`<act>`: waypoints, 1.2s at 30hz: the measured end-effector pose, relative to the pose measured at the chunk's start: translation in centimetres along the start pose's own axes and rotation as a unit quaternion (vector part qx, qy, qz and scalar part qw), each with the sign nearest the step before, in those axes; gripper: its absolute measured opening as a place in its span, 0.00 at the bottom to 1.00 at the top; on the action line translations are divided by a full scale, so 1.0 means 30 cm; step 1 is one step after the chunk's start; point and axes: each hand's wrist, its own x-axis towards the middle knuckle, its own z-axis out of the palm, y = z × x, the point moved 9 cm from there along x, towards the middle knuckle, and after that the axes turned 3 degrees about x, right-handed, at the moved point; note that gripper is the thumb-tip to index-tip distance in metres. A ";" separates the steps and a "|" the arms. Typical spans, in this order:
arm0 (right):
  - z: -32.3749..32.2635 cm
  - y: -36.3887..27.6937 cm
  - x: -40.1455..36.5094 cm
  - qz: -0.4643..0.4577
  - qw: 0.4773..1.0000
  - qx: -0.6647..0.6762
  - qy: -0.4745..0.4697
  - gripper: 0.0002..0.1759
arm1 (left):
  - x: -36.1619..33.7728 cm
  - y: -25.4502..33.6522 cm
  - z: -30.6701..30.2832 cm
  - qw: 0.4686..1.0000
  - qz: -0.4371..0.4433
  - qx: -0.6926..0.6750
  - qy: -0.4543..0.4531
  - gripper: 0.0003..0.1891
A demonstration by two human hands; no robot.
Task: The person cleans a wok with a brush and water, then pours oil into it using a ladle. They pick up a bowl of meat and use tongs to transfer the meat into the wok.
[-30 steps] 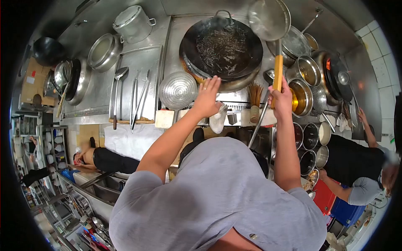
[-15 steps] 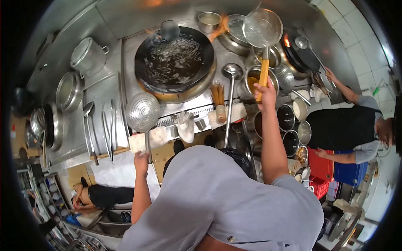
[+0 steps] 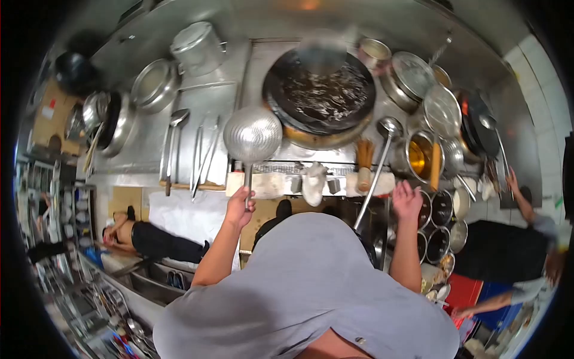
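My left hand (image 3: 240, 206) is closed round the handle of a perforated skimmer (image 3: 252, 134), whose round head is raised beside the wok. Oil or dark liquid ripples in the wok (image 3: 278, 90) on the stove. Beside the near edge of the stove my right hand (image 3: 407, 200) is open, its fingers apart and nothing in them. A fine mesh strainer (image 3: 442, 110) with a wooden handle (image 3: 436, 164) rests over the pots, just ahead of that hand. Between my hands lie a long-handled ladle (image 3: 375, 170), a bamboo brush (image 3: 364, 164) and a white cloth (image 3: 314, 184).
A pot of yellow liquid (image 3: 420, 154) stands below the strainer. Several dark containers (image 3: 442, 206) are at the right. Another person (image 3: 508, 248) holds a ladle (image 3: 488, 122) at a second wok. On the left are tongs (image 3: 208, 158), a spoon (image 3: 178, 118) and a large pot (image 3: 196, 48).
My right hand has let go of the strainer, which now rests over the pots, and has drawn back. My left hand has lifted the skimmer a little. The camera view has shifted left.
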 end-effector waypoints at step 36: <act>-0.152 0.369 -0.032 0.055 0.868 -0.492 0.029 0.06 | 0.576 1.202 0.603 0.531 0.305 0.769 0.186 0.21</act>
